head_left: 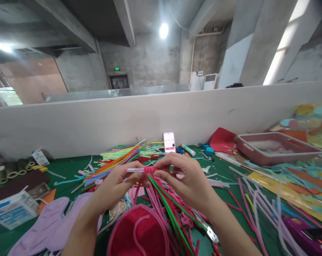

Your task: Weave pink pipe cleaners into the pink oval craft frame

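My left hand [114,185] is closed around a thin whitish stick [135,170] held level above the table. A pink pipe cleaner [149,170] is wound in a coil about the stick's right part. The thumb and fingers of my right hand [184,176] pinch that coil at its right end. Below my hands lie green pipe cleaners [174,222] and a heap of pink and red ones [161,206]. Close to me sits a red round container with a pink rim [164,227], a curved pink strip inside it. Metal scissors [211,234] lie under my right forearm.
A phone [169,142] leans on the white partition [139,121], beside a colourful pipe-cleaner pile [118,160]. Lilac padded shapes [51,224] and a white-blue box [14,209] lie left. To the right are a pink tray [278,158], paper scraps and a purple tool [305,233].
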Demonstrator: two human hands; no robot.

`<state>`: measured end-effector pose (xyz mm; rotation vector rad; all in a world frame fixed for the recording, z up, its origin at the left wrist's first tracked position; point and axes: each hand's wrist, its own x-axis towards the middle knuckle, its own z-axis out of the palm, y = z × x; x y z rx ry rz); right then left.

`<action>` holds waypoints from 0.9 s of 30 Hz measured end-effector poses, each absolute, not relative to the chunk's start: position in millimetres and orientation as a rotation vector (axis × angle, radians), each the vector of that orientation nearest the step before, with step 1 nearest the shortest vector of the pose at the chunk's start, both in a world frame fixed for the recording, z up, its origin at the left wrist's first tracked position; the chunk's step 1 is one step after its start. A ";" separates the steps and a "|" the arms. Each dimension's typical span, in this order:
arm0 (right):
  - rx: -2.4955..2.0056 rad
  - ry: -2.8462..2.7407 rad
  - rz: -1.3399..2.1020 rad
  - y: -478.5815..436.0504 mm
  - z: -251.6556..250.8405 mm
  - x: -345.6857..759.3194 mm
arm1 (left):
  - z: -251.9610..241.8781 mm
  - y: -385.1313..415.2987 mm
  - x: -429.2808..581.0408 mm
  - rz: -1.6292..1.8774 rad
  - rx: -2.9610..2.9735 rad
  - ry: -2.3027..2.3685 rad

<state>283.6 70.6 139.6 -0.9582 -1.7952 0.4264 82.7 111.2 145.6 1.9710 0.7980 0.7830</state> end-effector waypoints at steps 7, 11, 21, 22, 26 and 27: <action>-0.970 -1.807 0.237 71.6 138.4 281.9 | 146.9 103.8 92.6 0.714 1.841 0.741; -0.984 -1.780 0.109 69.0 139.2 278.4 | 146.1 99.4 98.1 0.746 1.559 0.701; -0.912 -1.783 0.131 44.1 149.7 275.6 | 155.8 80.3 88.7 0.832 1.762 0.850; -0.897 -1.784 0.132 41.7 151.2 275.6 | 156.9 78.0 87.1 0.865 1.768 0.877; -0.836 -1.777 0.094 35.2 156.3 275.0 | 162.8 68.3 87.1 1.102 1.686 0.885; -0.828 -1.778 0.085 34.1 156.9 275.1 | 164.1 66.4 88.2 1.174 1.692 0.870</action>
